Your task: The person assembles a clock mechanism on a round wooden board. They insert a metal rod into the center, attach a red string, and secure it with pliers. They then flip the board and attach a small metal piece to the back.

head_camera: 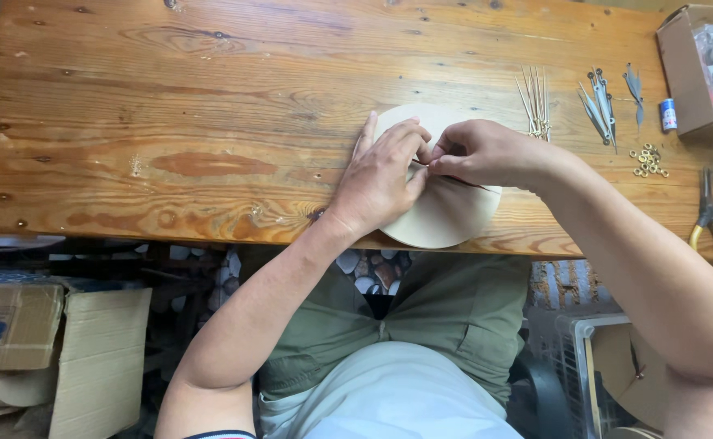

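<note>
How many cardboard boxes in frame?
3. One open cardboard box on the table's far right corner; two cardboard boxes on the floor at lower left, one beside the other. More may lie out of view.

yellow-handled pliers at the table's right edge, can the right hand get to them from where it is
Probably yes. The right hand is busy at the pale disc, but only bare table lies between it and the pliers.

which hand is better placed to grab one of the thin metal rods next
Right. The right hand pinches at the pale round wooden disc close to the thin metal rods; the left hand lies pressed on the disc, farther away.
</note>
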